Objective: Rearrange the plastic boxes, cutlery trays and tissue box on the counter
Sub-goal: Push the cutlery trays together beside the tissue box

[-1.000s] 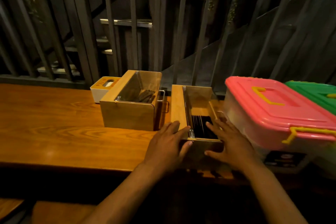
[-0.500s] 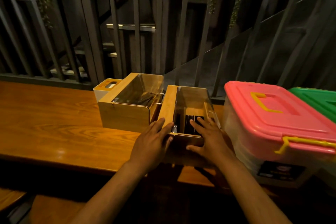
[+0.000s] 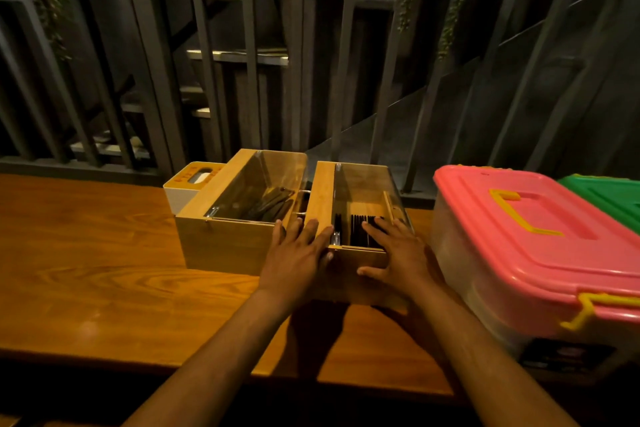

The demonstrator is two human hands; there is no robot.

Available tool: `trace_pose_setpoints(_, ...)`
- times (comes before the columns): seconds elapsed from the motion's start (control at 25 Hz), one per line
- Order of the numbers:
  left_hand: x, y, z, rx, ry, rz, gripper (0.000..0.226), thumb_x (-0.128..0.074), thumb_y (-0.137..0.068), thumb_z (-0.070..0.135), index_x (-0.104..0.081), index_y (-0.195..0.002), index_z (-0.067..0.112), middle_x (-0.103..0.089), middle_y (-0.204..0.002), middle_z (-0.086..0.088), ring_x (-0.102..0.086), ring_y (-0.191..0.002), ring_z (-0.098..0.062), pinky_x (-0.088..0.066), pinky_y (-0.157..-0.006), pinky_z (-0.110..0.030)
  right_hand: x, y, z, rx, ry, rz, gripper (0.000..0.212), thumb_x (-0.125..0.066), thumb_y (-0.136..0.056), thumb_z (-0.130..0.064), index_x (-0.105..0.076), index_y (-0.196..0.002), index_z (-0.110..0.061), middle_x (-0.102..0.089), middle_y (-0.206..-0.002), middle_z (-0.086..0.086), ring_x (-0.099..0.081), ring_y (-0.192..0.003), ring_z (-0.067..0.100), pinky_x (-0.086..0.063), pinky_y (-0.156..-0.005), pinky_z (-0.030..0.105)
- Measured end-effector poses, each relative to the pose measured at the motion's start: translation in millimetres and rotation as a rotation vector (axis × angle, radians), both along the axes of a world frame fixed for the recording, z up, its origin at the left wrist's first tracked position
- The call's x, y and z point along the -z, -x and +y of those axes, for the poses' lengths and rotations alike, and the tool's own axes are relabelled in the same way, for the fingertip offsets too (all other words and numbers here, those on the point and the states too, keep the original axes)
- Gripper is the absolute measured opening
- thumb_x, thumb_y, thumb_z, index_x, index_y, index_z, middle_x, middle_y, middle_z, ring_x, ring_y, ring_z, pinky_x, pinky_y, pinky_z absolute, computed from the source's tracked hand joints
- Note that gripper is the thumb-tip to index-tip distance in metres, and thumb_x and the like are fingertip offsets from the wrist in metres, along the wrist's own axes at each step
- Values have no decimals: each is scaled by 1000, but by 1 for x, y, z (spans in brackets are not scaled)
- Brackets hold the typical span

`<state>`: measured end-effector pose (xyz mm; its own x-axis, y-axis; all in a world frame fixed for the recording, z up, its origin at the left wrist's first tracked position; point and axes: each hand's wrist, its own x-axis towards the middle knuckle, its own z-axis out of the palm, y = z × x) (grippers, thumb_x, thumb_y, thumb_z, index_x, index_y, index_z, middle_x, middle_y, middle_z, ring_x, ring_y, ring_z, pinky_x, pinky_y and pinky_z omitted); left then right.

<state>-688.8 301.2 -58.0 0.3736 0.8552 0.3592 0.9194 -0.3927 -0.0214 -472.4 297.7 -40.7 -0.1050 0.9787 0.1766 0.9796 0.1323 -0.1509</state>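
Two wooden cutlery trays with clear lids stand side by side on the wooden counter (image 3: 104,281). My left hand (image 3: 298,256) and my right hand (image 3: 398,256) grip the near end of the right cutlery tray (image 3: 320,198), which holds dark cutlery. The left cutlery tray (image 3: 221,246) touches its left side. A white tissue box (image 3: 188,184) with a yellow top sits behind the left tray. A plastic box with a pink lid (image 3: 533,246) stands just right of my right hand, and a green-lidded plastic box (image 3: 609,198) is behind it.
A dark metal railing (image 3: 249,80) runs along the counter's far edge, with stairs beyond. Bare wood stretches to the left of the trays. The counter's front edge (image 3: 207,362) is close to me.
The right cutlery tray has slid away from me and leftward until it lies against the left tray. Both hands moved with it.
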Motion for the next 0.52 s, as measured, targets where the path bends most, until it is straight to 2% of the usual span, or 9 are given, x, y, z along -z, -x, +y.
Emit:
trace_pose_setpoints(0.12,-1,0,16,4,-11,1,55,-21,-99,52,-27,-149,32,-32,-156,-4,-21,-146,-31,-6,-116,-59,1,-1,15,11,-17,-6,91,-66,-75,-62,-19,-149,-41,-18,-161,-7,-8,-149,23,-19,-117,48)
trace_pose_setpoints(0.32,-4,-1,38,-16,20,-6,55,-21,-100,53,-15,-152,35,-21,-161,0,-12,-149,-32,3,-114,-62,-1,0,36,24,-18,1,91,-67,-75,-60,-19,-149,-41,-17,-161,-6,-9,-149,23,-21,-117,47)
trace_pose_setpoints(0.52,5,-1,46,-11,-8,-14,54,-21,-100,54,-16,-150,36,-24,-160,0,-27,-144,-28,-8,-114,-63,1,-3,43,10,-10,-6,90,-69,-75,-59,-21,-149,-40,-19,-161,-5,-10,-149,25,-21,-116,47)
